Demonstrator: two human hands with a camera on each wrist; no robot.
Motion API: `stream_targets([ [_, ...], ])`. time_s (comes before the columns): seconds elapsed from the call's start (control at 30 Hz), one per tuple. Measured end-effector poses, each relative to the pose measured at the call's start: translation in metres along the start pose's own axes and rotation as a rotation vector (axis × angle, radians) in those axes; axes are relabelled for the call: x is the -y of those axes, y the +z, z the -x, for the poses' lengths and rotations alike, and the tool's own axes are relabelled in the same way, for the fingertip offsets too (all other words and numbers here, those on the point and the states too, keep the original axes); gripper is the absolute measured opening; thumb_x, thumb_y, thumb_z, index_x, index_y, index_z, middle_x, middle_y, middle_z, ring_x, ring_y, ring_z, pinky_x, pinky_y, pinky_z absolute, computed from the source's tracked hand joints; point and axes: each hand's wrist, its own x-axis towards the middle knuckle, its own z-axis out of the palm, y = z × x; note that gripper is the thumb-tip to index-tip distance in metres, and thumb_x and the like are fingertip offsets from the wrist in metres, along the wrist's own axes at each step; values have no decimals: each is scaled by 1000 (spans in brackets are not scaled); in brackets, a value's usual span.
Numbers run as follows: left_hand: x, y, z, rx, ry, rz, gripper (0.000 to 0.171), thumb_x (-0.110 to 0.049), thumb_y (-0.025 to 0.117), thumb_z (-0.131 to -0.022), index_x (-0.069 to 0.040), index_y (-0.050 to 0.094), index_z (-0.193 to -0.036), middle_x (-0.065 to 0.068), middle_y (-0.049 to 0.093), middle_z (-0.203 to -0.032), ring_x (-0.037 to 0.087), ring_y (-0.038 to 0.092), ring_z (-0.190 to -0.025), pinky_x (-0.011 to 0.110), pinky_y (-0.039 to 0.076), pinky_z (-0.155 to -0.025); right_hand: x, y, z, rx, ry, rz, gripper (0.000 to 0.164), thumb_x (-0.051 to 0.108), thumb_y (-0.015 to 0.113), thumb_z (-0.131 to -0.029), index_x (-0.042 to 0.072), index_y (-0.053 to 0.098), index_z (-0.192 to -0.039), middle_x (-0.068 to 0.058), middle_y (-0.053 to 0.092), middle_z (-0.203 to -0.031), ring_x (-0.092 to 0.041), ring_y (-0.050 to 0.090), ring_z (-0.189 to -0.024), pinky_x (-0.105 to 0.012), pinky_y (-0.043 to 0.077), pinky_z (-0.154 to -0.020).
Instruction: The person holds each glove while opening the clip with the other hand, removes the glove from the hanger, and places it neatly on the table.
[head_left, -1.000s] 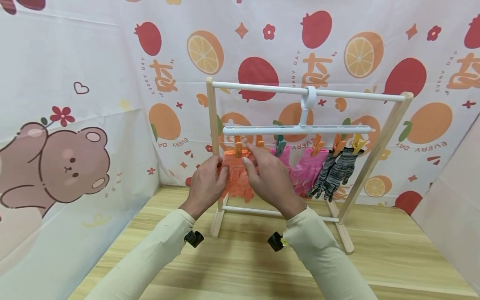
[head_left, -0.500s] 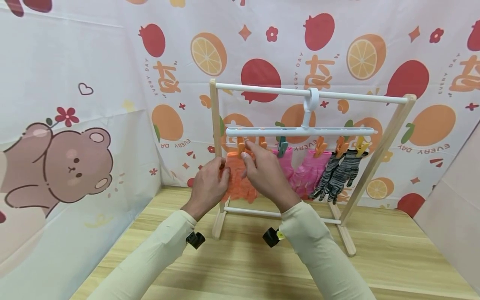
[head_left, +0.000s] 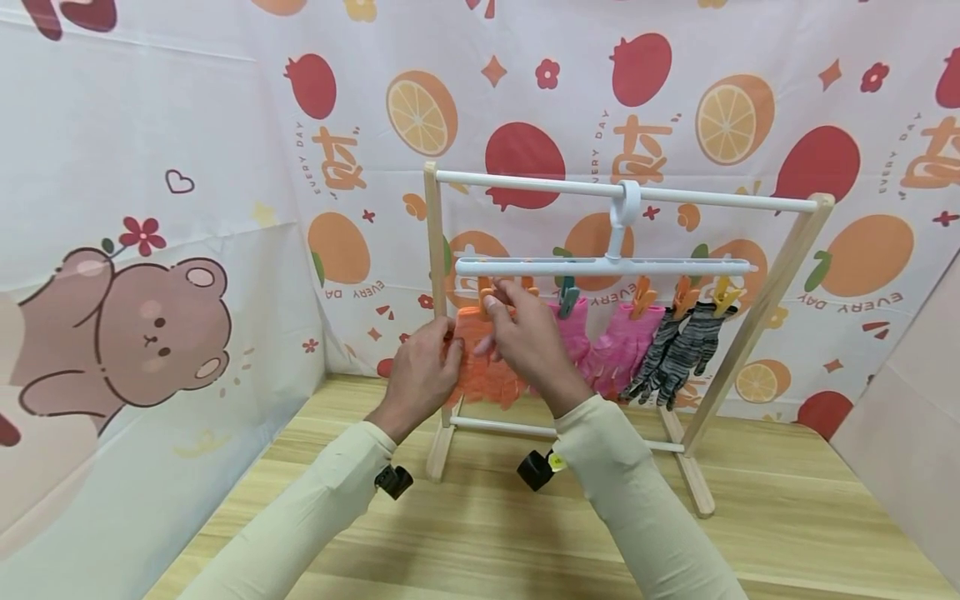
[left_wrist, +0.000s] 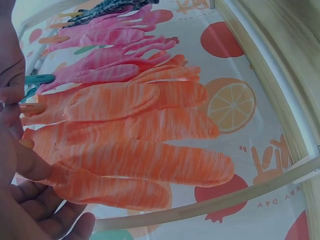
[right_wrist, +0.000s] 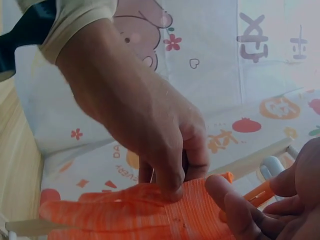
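Note:
An orange knit glove (head_left: 480,375) hangs by its cuff at the left end of a pale blue hanger (head_left: 540,267), fingers down. My left hand (head_left: 418,367) pinches the glove's left edge between thumb and fingers, as the right wrist view also shows. My right hand (head_left: 531,337) is at the cuff, thumb and finger pinching the orange clothespin (right_wrist: 260,193) there. In the left wrist view a second orange glove (left_wrist: 112,101) hangs just behind the first. Pink gloves (head_left: 626,342) and striped black-grey gloves (head_left: 688,346) hang farther right.
A wooden rack with a white top rod (head_left: 525,182) carries the hanger and stands on the wood-grain table (head_left: 465,542). Teal (head_left: 568,298), orange (head_left: 642,298) and yellow (head_left: 725,297) clothespins line the hanger. Printed cloth (head_left: 360,250) encloses the back and sides.
My right thumb has moved up from the cuff onto the orange clothespin. The left hand stays at the glove's edge. The head view has shifted slightly.

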Motion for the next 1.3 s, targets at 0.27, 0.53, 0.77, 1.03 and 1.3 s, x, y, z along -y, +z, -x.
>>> stream_targets([
  [0.27,-3,-1,0,23,-2,-9,6,-5,61,-96,-2,63,-102,9,62,-84,23,54,-72,39,47,-63,1,3,-4,-25,50,-95,44,17,52,-108,-1,46,-148,-15,58,-133,-19,66,-56,-28,53,-51],
  [0.53,-3,-1,1,31,-10,7,4,-5,61,-96,-2,61,-99,8,59,-81,24,51,-70,37,43,-62,4,2,-4,-5,108,-175,47,19,55,-107,3,44,-150,-12,59,-135,-22,70,-63,-27,55,-55],
  [0.77,-5,0,-2,55,-27,99,7,-11,59,-101,-5,58,-98,8,62,-83,22,51,-67,36,43,-62,6,1,-7,-8,140,-246,46,19,55,-106,1,47,-149,-15,61,-112,-18,68,-58,-24,52,-54],
  [1.03,-6,1,-3,67,-80,196,10,-13,58,-103,-4,61,-104,8,66,-85,22,60,-74,37,49,-67,5,2,-7,-13,167,-366,38,17,61,-104,0,55,-137,-17,65,-111,-14,68,-57,-22,52,-54],
  [1.3,-7,-2,-4,66,-113,233,14,-15,59,-103,-3,63,-110,9,68,-91,22,62,-79,38,50,-71,8,0,-10,7,221,-457,39,16,59,-105,-1,53,-139,-12,69,-121,-13,67,-56,-20,51,-55],
])
